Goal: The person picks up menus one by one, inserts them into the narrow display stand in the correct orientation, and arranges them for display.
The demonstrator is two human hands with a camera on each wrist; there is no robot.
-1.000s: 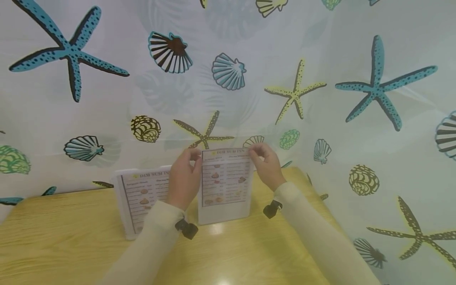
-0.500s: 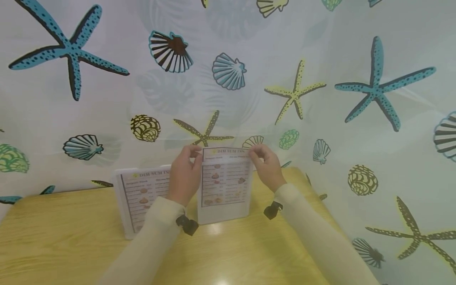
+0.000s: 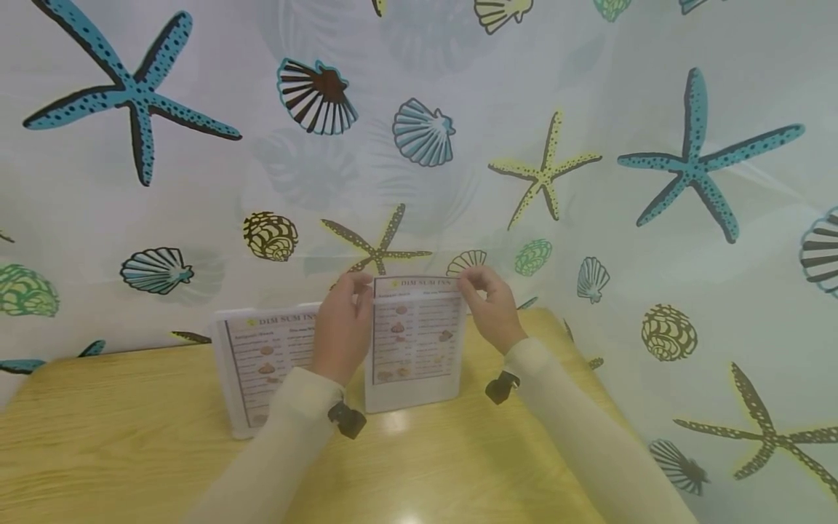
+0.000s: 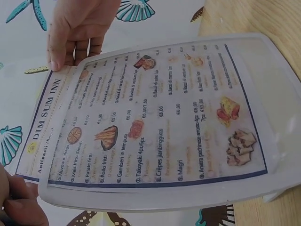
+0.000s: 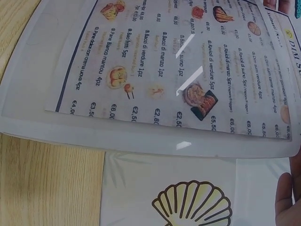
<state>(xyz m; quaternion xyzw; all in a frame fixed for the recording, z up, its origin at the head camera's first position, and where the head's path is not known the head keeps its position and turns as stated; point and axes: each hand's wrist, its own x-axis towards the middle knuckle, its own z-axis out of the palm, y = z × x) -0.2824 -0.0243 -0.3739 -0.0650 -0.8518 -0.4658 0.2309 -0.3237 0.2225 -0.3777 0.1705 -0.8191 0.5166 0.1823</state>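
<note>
A printed "DIM SUM INN" menu sheet (image 3: 419,286) sits in a clear upright menu holder (image 3: 409,397) on the table, its title strip standing out above the holder's top edge. My left hand (image 3: 343,327) pinches the sheet's upper left corner, thumb and fingertips at the edge. At the upper right corner, my right hand (image 3: 491,309) pinches the same sheet. In the left wrist view the right hand (image 4: 80,33) grips the far corner, and the left hand's fingers (image 4: 23,207) show at lower left. The right wrist view shows the holder (image 5: 28,110) close up, right fingers (image 5: 284,197) beside it.
A second menu holder (image 3: 225,378) with a similar menu stands to the left, partly behind my left hand and forearm. The wooden table (image 3: 118,429) ends against a curtain (image 3: 458,58) printed with shells and starfish, which also covers the right side.
The menu sheet has slipped slightly lower within its holder, both hands still at its top corners. The holders have stayed in place.
</note>
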